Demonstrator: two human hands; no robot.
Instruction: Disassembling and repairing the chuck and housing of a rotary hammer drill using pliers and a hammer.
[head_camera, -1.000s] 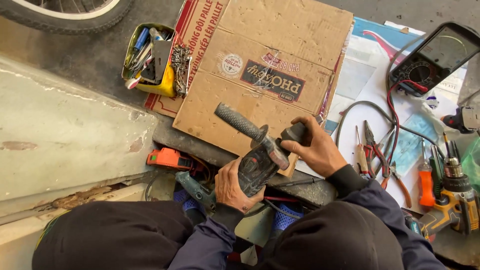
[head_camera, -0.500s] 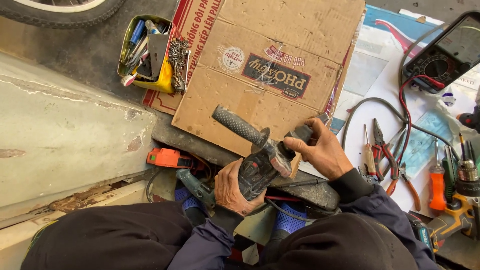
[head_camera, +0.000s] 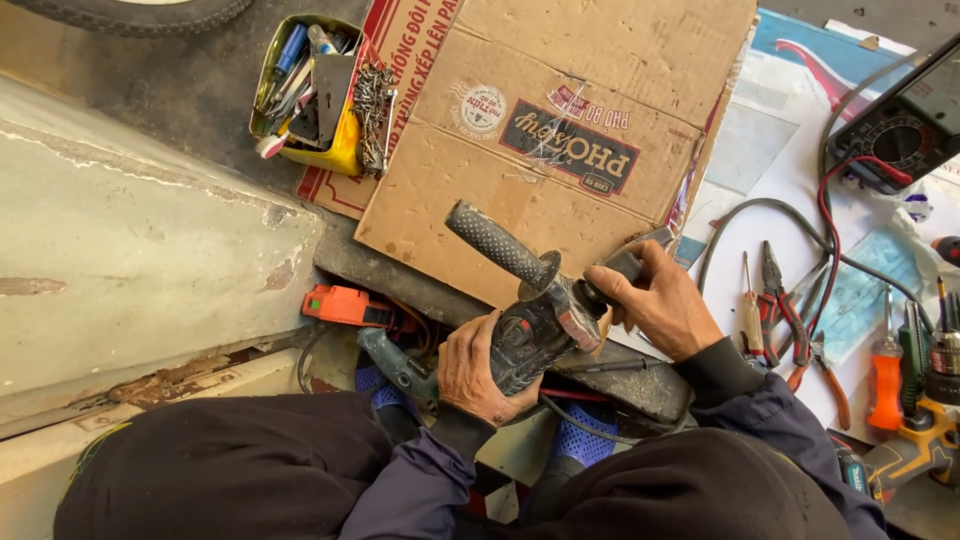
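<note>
Nearest the camera, the person's dark-trousered knees fill the lower edge, with blue perforated footwear (head_camera: 590, 445) between them. Just above, the left hand (head_camera: 480, 372) is clamped over the rear body of a rotary hammer drill (head_camera: 535, 330), fingers wrapped around the housing. The drill lies tilted across a dark slab (head_camera: 640, 385) in front of the knees, its teal rear handle (head_camera: 395, 365) pointing down-left. A black knurled side handle (head_camera: 495, 242) stands out from the collar, angled up-left. The right hand (head_camera: 655, 300) is closed on the drill's nose end, thumb and fingers gripping the chuck.

Just left of the drill lies an orange tool (head_camera: 345, 305), touching the slab's edge. To the right, on white paper (head_camera: 760, 160), lie red-handled pliers (head_camera: 785, 310), an orange-handled screwdriver (head_camera: 885, 385) and a yellow cordless drill (head_camera: 920, 440).

Beyond the hands, a flattened cardboard box (head_camera: 560, 110) covers the ground. Further off, upper left, a yellow tray (head_camera: 335, 155) holds screws and small tools. Upper right, a multimeter (head_camera: 905, 125) rests with a red lead (head_camera: 825, 215) trailing down. A tyre (head_camera: 140, 12) shows at the top-left edge.
</note>
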